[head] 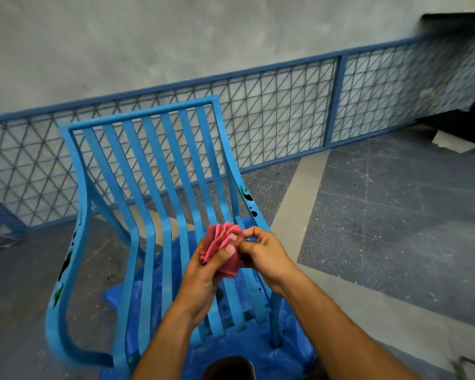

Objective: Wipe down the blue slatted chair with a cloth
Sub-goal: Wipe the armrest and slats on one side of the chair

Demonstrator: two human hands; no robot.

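Left hand point(203, 272) & right hand point(263, 253) both gripped bunched pink cloth point(225, 248) above blue slatted chair point(148, 187) seat.

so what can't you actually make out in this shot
- Head view: the cloth is bunched between the left hand and right hand, so its full size and underside are hidden.
- The chair front legs are cut off by the bottom edge.
- The dark object at the bottom edge is cut off, unidentifiable.
- The far right of the railing is blurred.
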